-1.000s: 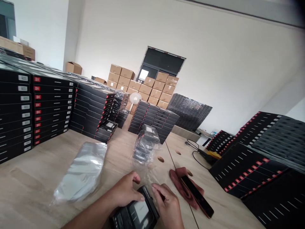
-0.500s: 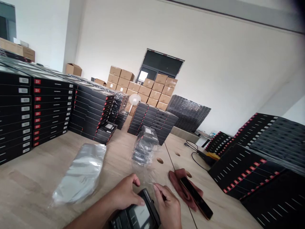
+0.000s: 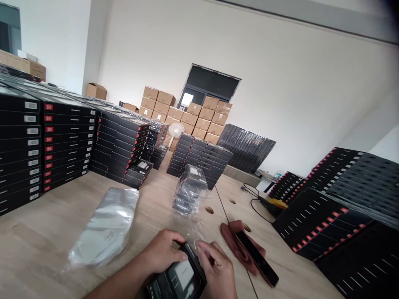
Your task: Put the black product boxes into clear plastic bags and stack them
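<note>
Left hand (image 3: 162,251) and right hand (image 3: 216,268) both grip a black box (image 3: 179,278) low on the table (image 3: 37,245), fingers curled over its far end, seemingly inside a clear bag (image 3: 193,232). Beyond stands a bagged stack (image 3: 190,189). Since half a second ago the fingers have closed in.

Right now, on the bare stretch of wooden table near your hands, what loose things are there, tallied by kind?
Black windowed box held in the left hand and right hand: 1
Pile of clear plastic bags: 1
Stack of bagged black boxes: 1
Dark phone: 1
Reddish-brown cloth under the phone: 1
Total: 5
</note>
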`<state>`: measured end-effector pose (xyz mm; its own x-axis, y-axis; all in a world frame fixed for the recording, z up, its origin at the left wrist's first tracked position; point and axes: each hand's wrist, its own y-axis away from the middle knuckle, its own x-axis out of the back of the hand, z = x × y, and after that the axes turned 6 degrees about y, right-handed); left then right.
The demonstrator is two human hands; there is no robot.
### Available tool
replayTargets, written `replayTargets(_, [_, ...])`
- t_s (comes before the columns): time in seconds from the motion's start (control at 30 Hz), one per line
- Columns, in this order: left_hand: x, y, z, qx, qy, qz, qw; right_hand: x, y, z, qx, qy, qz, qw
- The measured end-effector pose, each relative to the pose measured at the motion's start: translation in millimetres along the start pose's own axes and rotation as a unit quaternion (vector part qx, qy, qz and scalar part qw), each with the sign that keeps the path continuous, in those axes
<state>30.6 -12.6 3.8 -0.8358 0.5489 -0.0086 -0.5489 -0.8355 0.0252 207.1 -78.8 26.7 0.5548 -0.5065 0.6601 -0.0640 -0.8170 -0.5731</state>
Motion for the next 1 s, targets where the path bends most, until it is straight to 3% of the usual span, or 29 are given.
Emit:
replayTargets(0.13, [0.3, -1.5, -3.1, -0.013, 0.02, 0.014, 1.0, 2.7, 0.5, 4.3, 0.033, -0.003, -0.001, 0.999])
replayTargets(0.33, [-0.8, -3.8, -7.8, 0.023, 0.059, 0.038, 0.997, 7.2, 2.0, 6.9, 0.087, 0.02, 0.041, 0.995])
replayTargets(0.43, [-2.3, -2.9, -5.3, 0.021, 0.054, 0.03, 0.998, 4.5, 1.7, 4.7, 0.062, 0.035, 0.076, 0.995])
replayTargets(0.67, [-1.5, -1.4, -0.2, -0.038, 0.024, 0.05, 0.998, -1.0, 1.8, -0.8, 0.028, 0.036, 0.059, 0.997])
replayTargets(0.9, [0.2, -0.7, 0.1, 0.003, 0.034, 0.046, 0.998, 5.1, 2.1, 11.2, 0.034, 0.073, 0.061, 0.995])
replayTargets(1.0, [0.8, -1.9, -2.3, 0.024, 0.039, 0.04, 0.998, 3.7, 0.8, 13.7, 0.016, 0.077, 0.028, 0.997])
